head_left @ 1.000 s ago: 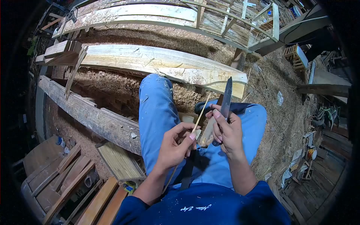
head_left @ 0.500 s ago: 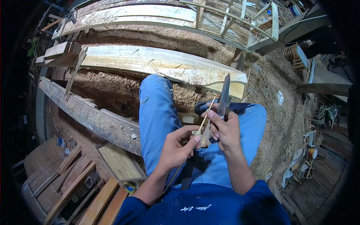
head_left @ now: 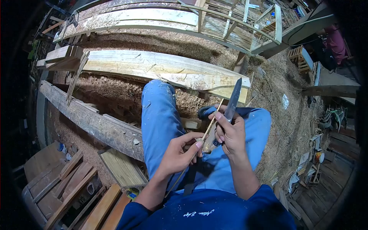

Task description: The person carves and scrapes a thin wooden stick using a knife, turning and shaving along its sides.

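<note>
A knife [head_left: 234, 100] with a dark, wide blade is in my right hand [head_left: 230, 134], its tip pointing up and away from me. My right thumb also presses on a thin wooden stick [head_left: 212, 123] beside the blade. Lower down, my left hand [head_left: 181, 152] pinches the same stick between thumb and fingers. The stick slants from my right thumb down past my left palm toward my lap. Behind the stick, between my hands, a short piece of wood [head_left: 209, 145] is partly hidden. Most of the knife's handle is covered by my right fingers.
A long pale plank [head_left: 153, 63] lies beyond my knees, with a bundle of thin sticks [head_left: 78, 74] leaning at its left. A weathered beam [head_left: 88, 115] runs at left. A slatted wooden frame [head_left: 234, 23] stands at the back. Shavings cover the ground [head_left: 280, 126].
The knife blade has swung slightly to the right, and the stick's upper end has shifted a little right. A pink patch now shows at the far upper right. Both hands keep their grips.
</note>
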Demonstrator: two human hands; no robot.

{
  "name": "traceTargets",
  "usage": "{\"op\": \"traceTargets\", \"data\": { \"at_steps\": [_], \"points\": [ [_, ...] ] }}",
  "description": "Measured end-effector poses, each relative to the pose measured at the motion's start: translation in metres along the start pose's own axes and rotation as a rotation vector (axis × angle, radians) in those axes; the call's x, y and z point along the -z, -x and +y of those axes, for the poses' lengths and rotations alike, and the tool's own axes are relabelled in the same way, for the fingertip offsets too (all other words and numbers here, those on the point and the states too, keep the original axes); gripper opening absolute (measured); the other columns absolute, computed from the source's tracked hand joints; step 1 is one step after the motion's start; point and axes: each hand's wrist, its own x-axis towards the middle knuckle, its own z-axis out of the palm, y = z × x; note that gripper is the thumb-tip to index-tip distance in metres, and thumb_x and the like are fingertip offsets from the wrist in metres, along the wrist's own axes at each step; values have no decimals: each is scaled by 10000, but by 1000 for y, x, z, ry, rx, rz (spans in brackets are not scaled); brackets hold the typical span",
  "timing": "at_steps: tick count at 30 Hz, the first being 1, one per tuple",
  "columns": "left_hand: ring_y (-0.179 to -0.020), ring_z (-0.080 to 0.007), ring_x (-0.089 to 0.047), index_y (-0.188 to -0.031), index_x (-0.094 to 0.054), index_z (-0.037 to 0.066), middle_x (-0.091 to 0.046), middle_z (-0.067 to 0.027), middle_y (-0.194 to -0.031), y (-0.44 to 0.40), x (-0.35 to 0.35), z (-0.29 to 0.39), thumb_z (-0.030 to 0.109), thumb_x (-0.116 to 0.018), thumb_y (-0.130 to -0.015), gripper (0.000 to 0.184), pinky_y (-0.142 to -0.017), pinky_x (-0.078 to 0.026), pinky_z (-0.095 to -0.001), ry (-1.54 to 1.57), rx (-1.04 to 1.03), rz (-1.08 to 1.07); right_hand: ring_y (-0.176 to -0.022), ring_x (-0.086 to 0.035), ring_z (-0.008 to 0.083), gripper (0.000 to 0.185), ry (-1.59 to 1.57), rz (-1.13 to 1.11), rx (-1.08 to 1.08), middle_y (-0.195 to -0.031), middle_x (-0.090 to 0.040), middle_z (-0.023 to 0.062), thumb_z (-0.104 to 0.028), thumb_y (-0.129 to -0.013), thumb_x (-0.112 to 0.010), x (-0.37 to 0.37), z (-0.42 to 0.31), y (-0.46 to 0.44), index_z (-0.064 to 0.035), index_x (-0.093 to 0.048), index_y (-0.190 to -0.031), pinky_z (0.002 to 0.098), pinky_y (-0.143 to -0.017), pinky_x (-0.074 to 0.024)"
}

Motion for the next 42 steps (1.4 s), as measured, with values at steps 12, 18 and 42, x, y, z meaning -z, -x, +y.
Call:
{"op": "traceTargets", "data": {
  "at_steps": [12, 18, 42],
  "points": [
    [-672, -55, -589, -1308, -697, 18, -675, -11, -805, 1, -3, -1, 121, -690, -1033, 294, -577, -467, -231, -3, -59, 79, -428, -425, 36, 295, -62, -11, -2, -987, -755, 199, -109, -1037, -684, 3, 1, 1, 63, -631, -1271, 222, -382, -340],
    [-676, -37, -572, -1272, -732, 1, -688, 6, -814, -2, -2, 2, 89, -739, -995, 291, -582, -437, -213, -3, -221, 214, -483, -475, 58, 419, -138, -86, -8, -866, -683, 91, -280, -1105, -599, 5, -5, 3, 85, -620, -1309, 236, -431, -390],
    [-814, -75, -655, -1404, -671, 11, -740, -49, -919, -12, 13, 28, 76, -659, -1040, 370, -739, -542, -241, -112, -162, 291, -654, -709, 181, 219, 0, -25, 283, -894, -697, 104, -43, -1048, -642, 24, -2, -5, -9, -542, -1240, 313, -597, -598]
  ]
}}
